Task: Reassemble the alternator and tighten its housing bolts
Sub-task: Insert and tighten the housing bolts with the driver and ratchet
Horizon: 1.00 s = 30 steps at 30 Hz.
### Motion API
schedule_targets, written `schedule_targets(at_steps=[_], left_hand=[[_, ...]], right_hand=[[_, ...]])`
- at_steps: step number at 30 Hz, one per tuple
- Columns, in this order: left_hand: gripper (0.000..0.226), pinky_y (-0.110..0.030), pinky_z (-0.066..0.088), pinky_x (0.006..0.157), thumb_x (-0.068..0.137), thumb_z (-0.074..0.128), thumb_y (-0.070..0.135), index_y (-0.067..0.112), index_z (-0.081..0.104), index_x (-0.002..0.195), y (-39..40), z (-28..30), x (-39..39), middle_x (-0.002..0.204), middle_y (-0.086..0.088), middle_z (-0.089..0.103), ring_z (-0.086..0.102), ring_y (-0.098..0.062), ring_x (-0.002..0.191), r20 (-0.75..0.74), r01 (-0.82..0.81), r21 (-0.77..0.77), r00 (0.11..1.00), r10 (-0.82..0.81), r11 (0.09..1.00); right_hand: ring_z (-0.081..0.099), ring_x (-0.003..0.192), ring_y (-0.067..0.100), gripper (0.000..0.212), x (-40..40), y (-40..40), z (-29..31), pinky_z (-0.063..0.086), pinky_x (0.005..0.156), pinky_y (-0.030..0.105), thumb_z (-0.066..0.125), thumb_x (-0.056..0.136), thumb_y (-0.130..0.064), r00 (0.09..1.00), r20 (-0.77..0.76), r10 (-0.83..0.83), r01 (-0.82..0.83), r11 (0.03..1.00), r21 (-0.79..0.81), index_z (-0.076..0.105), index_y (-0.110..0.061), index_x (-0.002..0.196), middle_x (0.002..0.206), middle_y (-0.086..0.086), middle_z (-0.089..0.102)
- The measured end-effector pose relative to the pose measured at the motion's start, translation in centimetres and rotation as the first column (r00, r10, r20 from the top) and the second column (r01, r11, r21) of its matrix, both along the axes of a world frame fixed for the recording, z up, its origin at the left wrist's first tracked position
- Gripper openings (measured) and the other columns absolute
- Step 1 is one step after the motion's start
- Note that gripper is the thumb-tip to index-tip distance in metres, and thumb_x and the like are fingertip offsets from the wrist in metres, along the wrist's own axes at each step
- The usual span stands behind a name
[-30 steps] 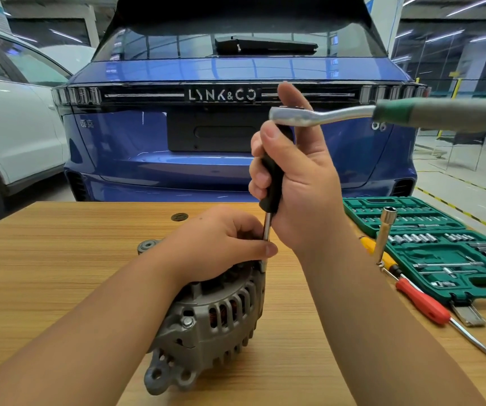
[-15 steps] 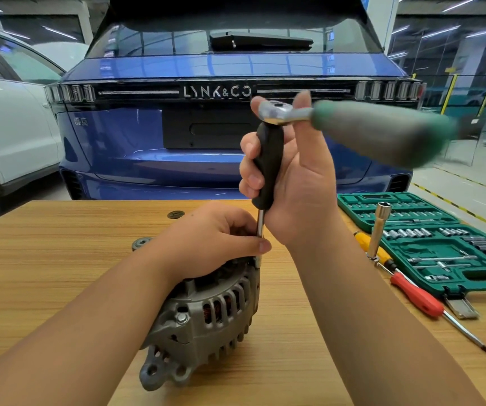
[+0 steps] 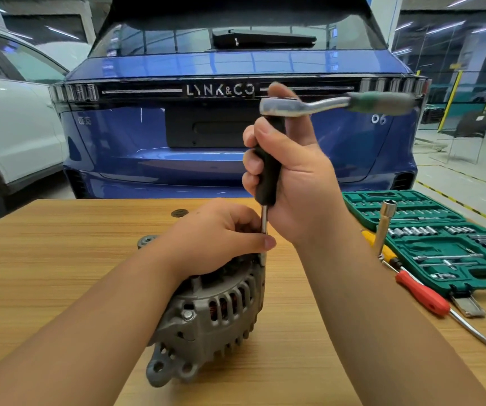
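A grey alternator (image 3: pixel 206 312) lies on the wooden table (image 3: pixel 45 273), with copper windings showing through its slots and a housing bolt (image 3: pixel 188 315) on its near side. My left hand (image 3: pixel 218 238) rests on top of it and pinches the thin steel shaft (image 3: pixel 264 224) of an upright driver just above the socket. My right hand (image 3: pixel 291 177) grips the driver's black handle (image 3: pixel 268 171). A ratchet (image 3: pixel 335 104) with a green grip sits on the handle's top and points right; it is blurred.
A green socket set case (image 3: pixel 441 238) lies open at the right, a long socket (image 3: pixel 383 227) standing by it. A red-handled screwdriver (image 3: pixel 429 297) and a yellow-handled one (image 3: pixel 379 247) lie in front. A blue car (image 3: pixel 136 136) stands behind the table, a white one (image 3: pixel 7 118) at the left.
The ratchet's green grip swung toward me half a second ago and has swung back out to the right. My hands stay on the driver and the alternator.
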State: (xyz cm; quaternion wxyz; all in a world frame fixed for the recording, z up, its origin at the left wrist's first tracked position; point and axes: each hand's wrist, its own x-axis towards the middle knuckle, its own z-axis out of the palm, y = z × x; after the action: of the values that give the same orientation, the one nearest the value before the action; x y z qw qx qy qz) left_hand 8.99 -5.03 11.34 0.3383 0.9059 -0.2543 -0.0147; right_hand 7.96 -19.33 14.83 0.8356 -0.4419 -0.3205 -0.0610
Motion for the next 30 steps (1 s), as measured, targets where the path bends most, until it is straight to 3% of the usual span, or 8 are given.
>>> schedule_targets(at_steps=[3, 6, 9, 13, 18, 20, 24, 30], left_hand=[[0.013, -0.029, 0.051, 0.071, 0.086, 0.07, 0.056, 0.046, 0.07, 0.095, 0.1, 0.0, 0.1, 0.088, 0.02, 0.072, 0.067, 0.005, 0.079, -0.01, -0.001, -0.004, 1.0, 0.001, 1.0], [0.012, -0.032, 0.052, 0.075, 0.086, 0.071, 0.053, 0.046, 0.071, 0.096, 0.2, -0.1, 0.1, 0.09, 0.02, 0.073, 0.067, 0.004, 0.082, -0.012, 0.021, -0.019, 1.0, -0.022, 1.0], [0.013, -0.036, 0.055, 0.081, 0.087, 0.07, 0.052, 0.046, 0.072, 0.098, 0.3, -0.2, 0.0, 0.092, 0.019, 0.073, 0.068, 0.003, 0.084, -0.024, 0.032, -0.029, 0.999, -0.033, 0.999], [0.018, -0.039, 0.057, 0.084, 0.084, 0.068, 0.057, 0.045, 0.072, 0.097, 0.2, -0.1, 0.0, 0.092, 0.017, 0.073, 0.068, 0.0, 0.084, -0.02, 0.036, -0.029, 0.999, -0.036, 0.999], [0.011, -0.025, 0.048, 0.068, 0.087, 0.064, 0.06, 0.052, 0.065, 0.095, -0.2, -0.1, -0.2, 0.089, 0.025, 0.067, 0.063, 0.008, 0.082, 0.02, 0.042, 0.028, 0.999, -0.042, 0.999], [0.01, -0.024, 0.047, 0.066, 0.086, 0.064, 0.059, 0.053, 0.064, 0.094, -0.2, -0.1, -0.2, 0.089, 0.026, 0.067, 0.063, 0.008, 0.081, 0.015, 0.042, 0.027, 0.999, -0.042, 0.999], [0.009, -0.026, 0.048, 0.067, 0.087, 0.068, 0.054, 0.048, 0.067, 0.093, -0.1, 0.0, -0.1, 0.088, 0.02, 0.07, 0.065, 0.003, 0.08, 0.007, 0.035, -0.015, 0.999, -0.035, 0.999], [0.014, -0.034, 0.055, 0.084, 0.088, 0.069, 0.05, 0.044, 0.072, 0.099, 0.2, -0.1, 0.1, 0.095, 0.018, 0.074, 0.068, 0.002, 0.087, -0.035, 0.048, -0.041, 0.998, -0.049, 0.998]], right_hand=[[0.041, 0.058, 0.015, 0.039, -0.1, 0.3, -0.2, 0.034, 0.052, 0.027, 0.054, 0.096, -0.012, 0.989, 0.121, -0.086, 0.091, 0.995, -0.042, 0.053, -0.035, 0.127, 0.082, 0.006, 0.052], [0.038, 0.057, 0.019, 0.038, -0.1, 0.3, -0.3, 0.027, 0.052, 0.032, 0.043, 0.096, -0.015, 0.99, 0.139, -0.015, 0.019, 0.999, -0.03, 0.054, -0.032, 0.128, 0.082, 0.009, 0.052], [0.036, 0.059, 0.022, 0.041, 0.0, 0.3, -0.5, 0.019, 0.056, 0.038, 0.033, 0.096, -0.038, 0.988, 0.103, 0.117, -0.12, 0.993, 0.022, 0.055, -0.028, 0.129, 0.082, 0.01, 0.055], [0.038, 0.056, 0.018, 0.049, 0.1, 0.3, -0.1, 0.023, 0.054, 0.032, 0.037, 0.089, -0.063, 0.998, -0.008, 0.061, -0.061, 0.997, 0.038, 0.059, -0.031, 0.12, 0.076, 0.005, 0.056], [0.032, 0.045, 0.013, 0.02, -0.2, 0.1, 0.4, 0.027, 0.046, 0.03, 0.07, 0.087, -0.037, 0.944, -0.059, -0.324, 0.32, 0.944, -0.079, 0.066, -0.027, 0.071, 0.059, -0.005, 0.043], [0.034, 0.045, 0.012, 0.014, 0.0, -0.4, 0.5, 0.028, 0.048, 0.029, 0.071, 0.087, -0.033, 0.958, -0.082, -0.275, 0.267, 0.959, -0.097, 0.067, -0.021, 0.082, 0.059, -0.006, 0.044], [0.044, 0.054, 0.007, 0.026, 0.2, -0.8, 0.3, 0.029, 0.058, 0.024, 0.06, 0.09, -0.024, 0.986, -0.119, 0.118, -0.12, 0.993, -0.008, 0.06, -0.022, 0.116, 0.072, -0.007, 0.054], [0.047, 0.058, 0.015, 0.039, -0.1, 0.7, -0.4, 0.042, 0.052, 0.024, 0.056, 0.095, -0.005, 0.978, 0.182, -0.106, 0.116, 0.992, -0.045, 0.056, -0.034, 0.121, 0.085, 0.007, 0.054]])
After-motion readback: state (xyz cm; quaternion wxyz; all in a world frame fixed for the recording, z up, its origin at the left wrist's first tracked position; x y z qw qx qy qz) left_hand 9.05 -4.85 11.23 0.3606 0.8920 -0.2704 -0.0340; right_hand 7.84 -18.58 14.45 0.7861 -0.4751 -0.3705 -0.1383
